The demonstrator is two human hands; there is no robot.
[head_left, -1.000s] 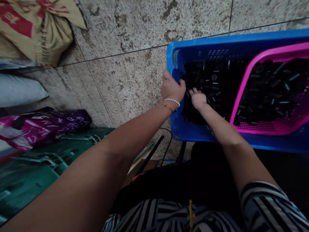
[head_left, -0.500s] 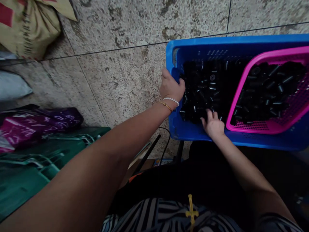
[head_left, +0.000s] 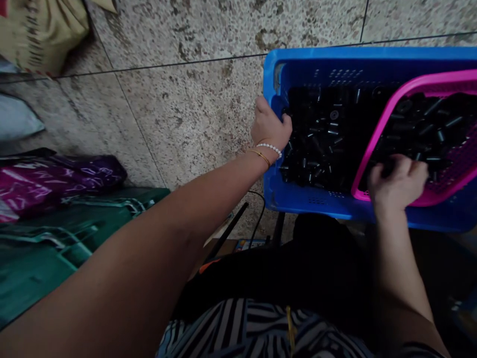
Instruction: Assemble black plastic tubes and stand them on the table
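Observation:
My left hand (head_left: 271,127) is closed over the left end wall of the blue plastic basket (head_left: 357,53), its thumb on the inside. Many small black cylindrical parts (head_left: 316,144) with shiny sides lie loose in the basket's left portion. Inside the right portion sits a pink mesh basket (head_left: 383,114), which holds more of the same black parts (head_left: 428,119). Over the pink basket's near left corner is my right hand (head_left: 398,184), smeared by motion, with fingers curled. A dark piece, likely one of the black parts, shows between its thumb and fingers.
Speckled stone floor tiles (head_left: 194,114) spread beyond and left of the basket. At left lie a green crate (head_left: 37,268), a purple bag (head_left: 85,174), a pale bag (head_left: 17,117) and a tan printed sack (head_left: 48,35). My dark-clothed lap is just below the basket.
My right hand has moved right, from the loose black parts in the blue basket to above the pink basket. My left hand keeps its hold on the end wall. The whole view has shifted slightly.

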